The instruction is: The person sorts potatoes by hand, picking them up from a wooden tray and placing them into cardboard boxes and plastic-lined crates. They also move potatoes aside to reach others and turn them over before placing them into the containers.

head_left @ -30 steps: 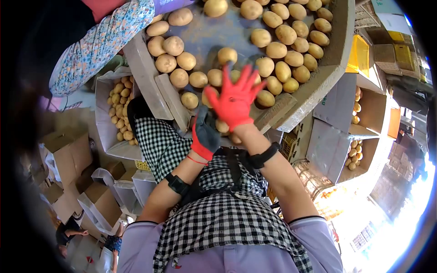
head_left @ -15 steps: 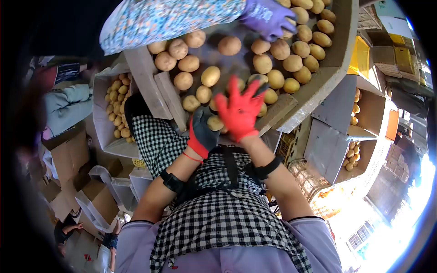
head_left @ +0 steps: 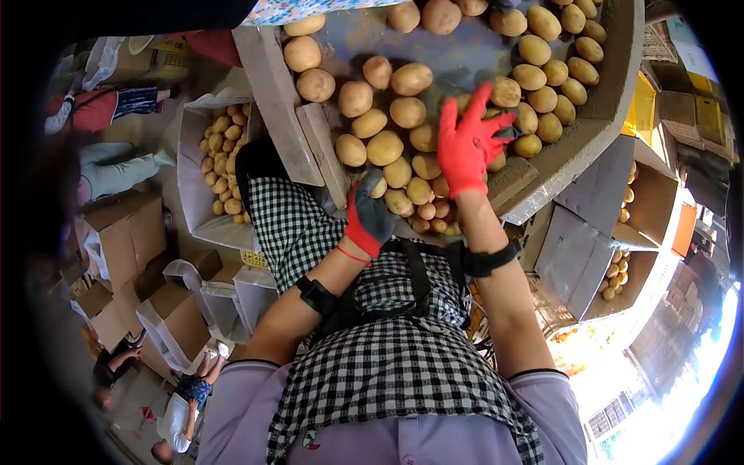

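Observation:
Many potatoes (head_left: pixel 411 79) lie on a grey sorting table (head_left: pixel 380 46) with raised wooden sides. My left hand (head_left: pixel 372 217), in a red and black glove, is at the table's near opening, its fingers curled round a potato (head_left: pixel 378 187). My right hand (head_left: pixel 470 151), in a matching glove, reaches over the potatoes at the right of the opening. Its fingers are spread, and the potatoes under it are partly hidden. Between my hands, smaller potatoes (head_left: pixel 428 211) show in the gap below the opening.
Wooden boards (head_left: pixel 322 155) edge the opening. A lined box of potatoes (head_left: pixel 186 186) stands at left, near cardboard boxes (head_left: pixel 128 248). More potato boxes (head_left: pixel 655 209) stand at right. A co-worker's patterned sleeve (head_left: pixel 310 9) shows at the top. Other people are at far left.
The view has shifted, so the table sits higher and further right. The co-worker's purple-gloved hand has mostly left the picture. My right hand has moved right; several potatoes now lie by the opening.

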The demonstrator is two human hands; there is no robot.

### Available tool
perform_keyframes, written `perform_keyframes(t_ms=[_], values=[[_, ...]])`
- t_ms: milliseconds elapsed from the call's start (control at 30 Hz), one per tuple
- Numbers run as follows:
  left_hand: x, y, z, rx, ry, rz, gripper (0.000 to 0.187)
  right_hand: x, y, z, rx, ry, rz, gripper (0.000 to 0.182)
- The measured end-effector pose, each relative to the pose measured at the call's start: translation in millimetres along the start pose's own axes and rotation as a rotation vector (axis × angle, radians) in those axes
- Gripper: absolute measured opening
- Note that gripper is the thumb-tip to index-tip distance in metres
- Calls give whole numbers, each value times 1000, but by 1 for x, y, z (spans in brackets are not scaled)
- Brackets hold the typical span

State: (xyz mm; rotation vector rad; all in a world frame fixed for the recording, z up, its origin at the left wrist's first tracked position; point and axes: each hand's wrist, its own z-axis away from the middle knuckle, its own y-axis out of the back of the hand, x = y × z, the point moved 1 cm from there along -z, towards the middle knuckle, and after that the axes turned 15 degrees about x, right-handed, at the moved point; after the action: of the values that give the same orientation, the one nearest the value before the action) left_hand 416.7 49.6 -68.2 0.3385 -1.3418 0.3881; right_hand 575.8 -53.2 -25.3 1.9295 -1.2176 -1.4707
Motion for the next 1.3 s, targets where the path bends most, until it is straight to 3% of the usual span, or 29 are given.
perform_keyframes(t_ms=[67,100,133,200,233,333,367,400,467,500,567,600,633,667,733,767,800,833,867,933,1033,1133,1167,1267,1300], values=[[-20,-6,5,426,734,571,40,-31,-5,5,-132,155,216,86],[-22,-6,4,408,731,531,47,-30,2,24,-210,335,88,86],[-9,-5,-1,407,725,532,47,-23,5,44,-314,334,20,86],[26,-4,-10,249,661,911,55,-11,13,49,-257,273,99,85],[13,3,-12,213,701,1006,60,-11,6,35,-261,282,96,85],[-5,-1,-1,333,669,855,56,-13,-14,13,-107,219,134,84],[-6,-2,-2,398,811,979,49,-18,-15,18,-159,303,70,83],[-12,1,-3,400,799,979,49,-23,-16,22,-205,389,3,82],[-31,5,3,490,717,666,43,-12,-3,46,-225,509,20,83],[-26,6,3,378,660,670,44,-7,-5,39,-186,441,21,83],[11,-4,-3,434,687,699,47,0,-15,25,-68,296,21,80],[23,-6,-6,480,717,720,50,-5,-19,15,-42,337,63,75],[20,-5,-9,487,879,708,59,-19,-18,12,-21,348,97,73],[21,-3,-10,485,874,709,59,-35,-19,11,3,362,129,70],[59,-7,-15,396,1053,851,60,-77,2,5,-119,581,-87,65],[50,-5,-13,385,1016,942,55,-87,-14,11,-167,757,-156,57],[38,-5,-12,325,974,1008,57,-99,-25,22,-401,737,-94,48],[29,-5,-13,262,942,1058,59,-103,-42,34,-298,770,-94,40],[21,-7,-15,213,923,1089,60,-114,-52,36,-326,713,-5,38],[14,-7,-16,167,911,1137,64,-132,-47,23,-664,564,95,36],[10,-7,-18,119,908,1183,70,-130,-39,18,-489,503,163,36],[3,-5,-18,63,910,1243,76,-130,-48,1,-593,325,207,53],[0,-4,-17,103,889,1207,90,-127,-47,3,-589,317,206,53],[-11,-5,-19,197,716,907,92,-110,-52,4,-443,475,35,55],[20,-9,-20,228,919,1092,92,-104,-35,6,-378,539,-91,56]])
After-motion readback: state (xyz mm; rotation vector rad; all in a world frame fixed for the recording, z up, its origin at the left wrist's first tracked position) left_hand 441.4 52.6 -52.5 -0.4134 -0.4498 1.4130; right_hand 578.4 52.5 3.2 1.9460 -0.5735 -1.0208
